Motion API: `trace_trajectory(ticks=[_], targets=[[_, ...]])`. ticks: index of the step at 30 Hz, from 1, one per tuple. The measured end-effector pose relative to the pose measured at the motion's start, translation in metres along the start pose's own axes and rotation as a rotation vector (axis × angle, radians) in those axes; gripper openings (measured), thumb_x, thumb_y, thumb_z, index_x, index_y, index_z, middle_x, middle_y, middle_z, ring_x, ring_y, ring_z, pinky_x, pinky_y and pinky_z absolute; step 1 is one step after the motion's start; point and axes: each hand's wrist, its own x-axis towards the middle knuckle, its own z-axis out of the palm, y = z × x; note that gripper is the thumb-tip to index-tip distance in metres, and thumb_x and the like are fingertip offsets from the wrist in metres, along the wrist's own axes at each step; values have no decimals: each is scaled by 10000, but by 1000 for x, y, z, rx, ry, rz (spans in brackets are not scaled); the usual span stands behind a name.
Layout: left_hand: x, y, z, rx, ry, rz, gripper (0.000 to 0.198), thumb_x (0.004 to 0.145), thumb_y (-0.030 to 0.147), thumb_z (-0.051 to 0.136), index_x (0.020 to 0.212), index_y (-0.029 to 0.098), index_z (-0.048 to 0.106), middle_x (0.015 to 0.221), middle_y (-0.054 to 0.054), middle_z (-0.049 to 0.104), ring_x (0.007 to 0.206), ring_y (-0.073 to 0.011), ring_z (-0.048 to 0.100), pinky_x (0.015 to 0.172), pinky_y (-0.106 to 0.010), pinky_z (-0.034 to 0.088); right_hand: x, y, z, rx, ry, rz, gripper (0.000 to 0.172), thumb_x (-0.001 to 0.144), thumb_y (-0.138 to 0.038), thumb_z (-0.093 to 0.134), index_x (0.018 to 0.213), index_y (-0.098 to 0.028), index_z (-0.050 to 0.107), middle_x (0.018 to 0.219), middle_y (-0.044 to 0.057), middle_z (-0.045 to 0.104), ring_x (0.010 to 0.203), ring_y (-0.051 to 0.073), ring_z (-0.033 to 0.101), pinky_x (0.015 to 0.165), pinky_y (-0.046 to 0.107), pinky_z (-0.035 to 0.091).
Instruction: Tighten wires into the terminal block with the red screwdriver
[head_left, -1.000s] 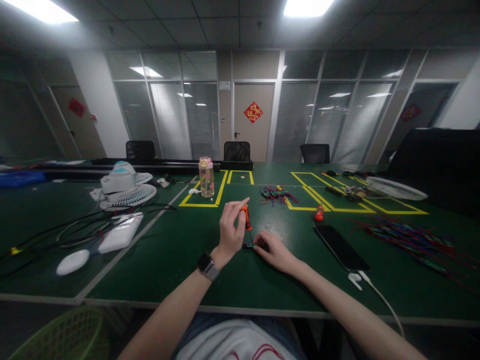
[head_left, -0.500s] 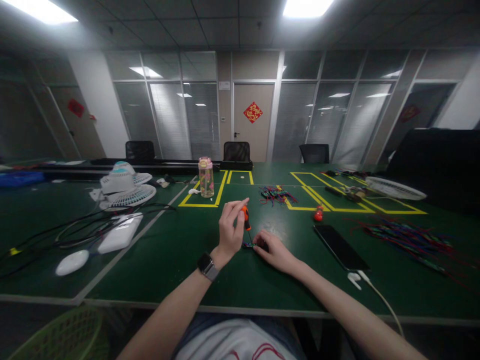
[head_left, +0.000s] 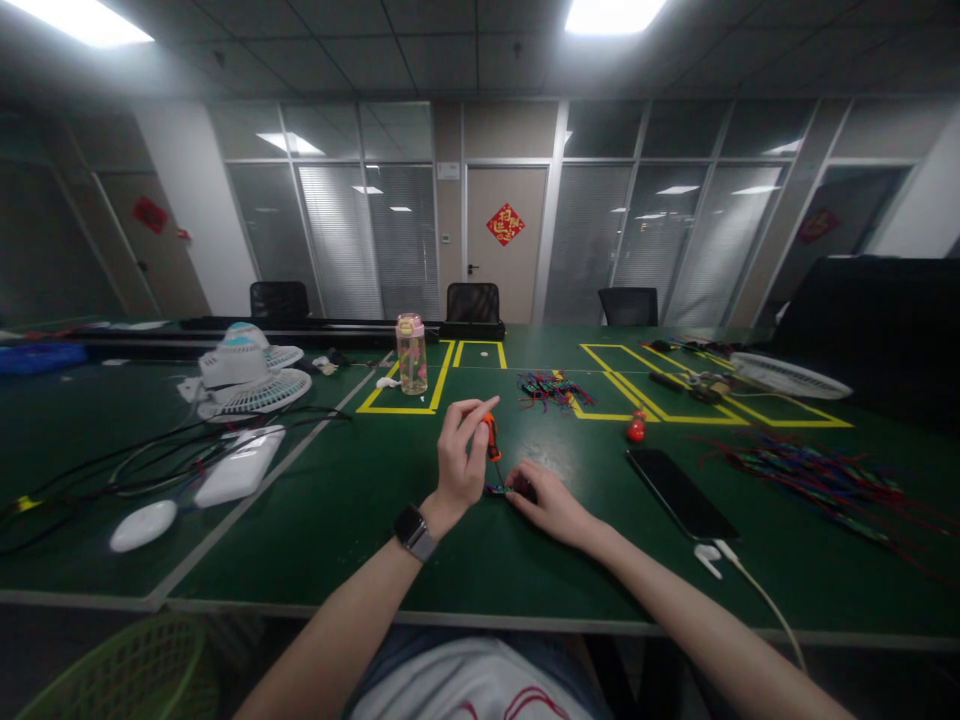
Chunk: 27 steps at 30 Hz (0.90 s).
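An orange and black screwdriver point(head_left: 493, 440) stands nearly upright, its thin shaft pointing down. My left hand point(head_left: 463, 455), with a watch on the wrist, is closed round its handle. Under the tip lies a small green circuit board point(head_left: 496, 490) on the table, mostly covered by fingers. My right hand point(head_left: 546, 498) rests on the table, its thumb and fingertips pinching the board's right end. Whether the tip sits in a screw is too small to tell.
Wired circuit boards lie in a small pile point(head_left: 555, 390) ahead and a larger pile point(head_left: 821, 485) at right. A phone point(head_left: 681, 493), red object point(head_left: 637, 427) and water bottle point(head_left: 412, 355) stand or lie around. Fans point(head_left: 255, 390), cables and a white mouse point(head_left: 144, 526) are left.
The screwdriver's handle looks slightly turned in my left hand. Both hands otherwise stay in the same place.
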Motion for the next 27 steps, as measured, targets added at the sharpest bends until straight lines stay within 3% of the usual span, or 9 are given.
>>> trace_trajectory(ticks=[4, 10, 18, 22, 27], targets=[[1, 0, 1, 19, 30, 13, 298, 963, 207, 430, 1189, 202, 625, 1003, -65, 601, 948, -173, 578, 834, -315, 490, 0, -2, -1, 5, -2, 1, 95, 817, -102, 579, 862, -186, 568, 811, 15, 556, 736, 164, 530, 662, 275, 432], [2, 0, 2, 86, 62, 30, 218, 920, 255, 556, 1099, 210, 670, 924, -36, 521, 868, -152, 555, 798, -295, 490, 0, -4, -2, -12, -8, 10, 94, 818, -99, 580, 855, -184, 562, 807, 17, 560, 733, 166, 527, 665, 281, 427], [0, -1, 0, -6, -14, -1, 356, 978, 219, 363, 1246, 201, 596, 1070, -81, 595, 1001, -186, 575, 858, -332, 486, 0, -2, -1, -4, 1, -9, 102, 816, -96, 581, 859, -187, 561, 817, 15, 561, 741, 166, 534, 675, 281, 435], [1, -1, 1, 32, 0, 21, 300, 962, 207, 439, 1209, 207, 609, 975, -59, 612, 923, -174, 570, 827, -321, 478, 0, -1, -1, -4, -2, -7, 100, 819, -97, 581, 856, -187, 559, 811, 16, 562, 740, 168, 536, 668, 280, 430], [2, -1, 2, 83, 32, 27, 218, 921, 257, 553, 1107, 216, 661, 901, -32, 525, 848, -157, 541, 778, -295, 473, 0, -1, -1, -7, 2, -3, 102, 816, -97, 586, 856, -187, 559, 801, 12, 556, 731, 166, 530, 658, 274, 421]])
